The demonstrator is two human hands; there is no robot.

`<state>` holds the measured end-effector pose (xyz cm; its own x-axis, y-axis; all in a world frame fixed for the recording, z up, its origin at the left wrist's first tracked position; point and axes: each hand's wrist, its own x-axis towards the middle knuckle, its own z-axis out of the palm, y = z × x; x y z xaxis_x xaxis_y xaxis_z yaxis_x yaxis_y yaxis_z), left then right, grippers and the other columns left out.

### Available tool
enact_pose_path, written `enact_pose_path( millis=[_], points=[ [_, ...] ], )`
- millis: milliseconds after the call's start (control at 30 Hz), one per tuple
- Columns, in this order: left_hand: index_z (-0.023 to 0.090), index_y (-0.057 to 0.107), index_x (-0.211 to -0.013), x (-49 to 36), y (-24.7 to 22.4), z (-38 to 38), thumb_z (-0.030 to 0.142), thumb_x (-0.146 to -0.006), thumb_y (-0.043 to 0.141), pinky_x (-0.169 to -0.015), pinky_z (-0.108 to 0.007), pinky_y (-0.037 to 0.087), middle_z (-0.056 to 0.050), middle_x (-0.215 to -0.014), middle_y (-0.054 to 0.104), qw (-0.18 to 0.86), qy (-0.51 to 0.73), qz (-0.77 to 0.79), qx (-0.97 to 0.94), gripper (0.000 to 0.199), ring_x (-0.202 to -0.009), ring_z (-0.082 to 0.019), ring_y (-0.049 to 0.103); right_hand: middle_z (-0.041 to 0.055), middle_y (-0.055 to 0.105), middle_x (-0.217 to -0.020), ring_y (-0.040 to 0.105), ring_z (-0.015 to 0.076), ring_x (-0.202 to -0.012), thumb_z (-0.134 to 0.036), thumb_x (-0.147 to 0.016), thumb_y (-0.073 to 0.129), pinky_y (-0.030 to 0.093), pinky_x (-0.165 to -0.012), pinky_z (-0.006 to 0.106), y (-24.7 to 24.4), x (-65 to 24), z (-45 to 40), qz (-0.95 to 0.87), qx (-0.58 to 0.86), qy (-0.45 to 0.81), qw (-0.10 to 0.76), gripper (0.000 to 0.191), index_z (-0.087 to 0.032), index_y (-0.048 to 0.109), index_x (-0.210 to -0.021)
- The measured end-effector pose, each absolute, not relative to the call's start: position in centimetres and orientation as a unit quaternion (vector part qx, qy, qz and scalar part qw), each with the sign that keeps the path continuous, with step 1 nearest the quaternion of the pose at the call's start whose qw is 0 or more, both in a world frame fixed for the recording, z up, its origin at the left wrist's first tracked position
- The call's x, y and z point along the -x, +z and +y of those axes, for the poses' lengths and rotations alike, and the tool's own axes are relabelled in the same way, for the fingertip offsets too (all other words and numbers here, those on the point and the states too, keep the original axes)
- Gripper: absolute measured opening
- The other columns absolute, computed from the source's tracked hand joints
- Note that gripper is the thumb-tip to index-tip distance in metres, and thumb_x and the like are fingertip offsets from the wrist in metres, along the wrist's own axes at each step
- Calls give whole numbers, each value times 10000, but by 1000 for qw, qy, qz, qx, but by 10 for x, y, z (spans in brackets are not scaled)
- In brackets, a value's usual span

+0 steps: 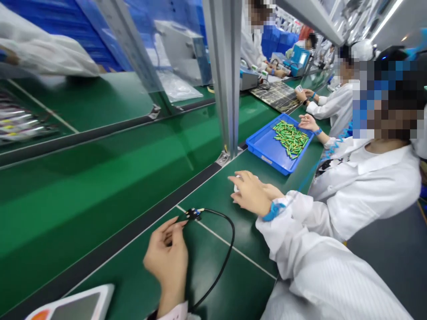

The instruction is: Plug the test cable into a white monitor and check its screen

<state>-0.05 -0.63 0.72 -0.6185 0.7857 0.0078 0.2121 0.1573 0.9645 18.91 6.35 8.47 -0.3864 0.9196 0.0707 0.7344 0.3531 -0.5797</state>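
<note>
White device with grey panel at 7–8 o'clock on green worktop. Left hand at 7 o'clock, fingertips close together by black connector, which sits at 1 o'clock from that hand; can't tell if pinched. Black cable loops off it. Right hand at 4 o'clock, fingers spread at white item, mostly hidden; hold unclear. Blue tray with green cylinders, at 1 o'clock from right hand.
</note>
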Motion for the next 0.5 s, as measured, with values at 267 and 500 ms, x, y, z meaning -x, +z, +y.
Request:
enact_pose_path(
  millis=[267,500],
  points=[
    [161,634,-947,-2,7,-1,337,-757,574,-751,-324,530,-30,-788,667,273,658,632,-305,267,-715,-151,636,154,570,-1191,548,277,-1089,-145,-661,714,409,-945,424,85,-196,97,-813,571,87,-70,721,-160,458,-1334],
    [155,638,-931,-8,12,1,379,-751,641,-686,-256,518,-31,-785,682,319,735,536,-267,287,-703,-125,642,158,560,-1226,542,276,-1119,-219,-633,763,432,-944,396,79,-195,104,-797,576,161,77,808,-122,441,-1368]
  ],
)
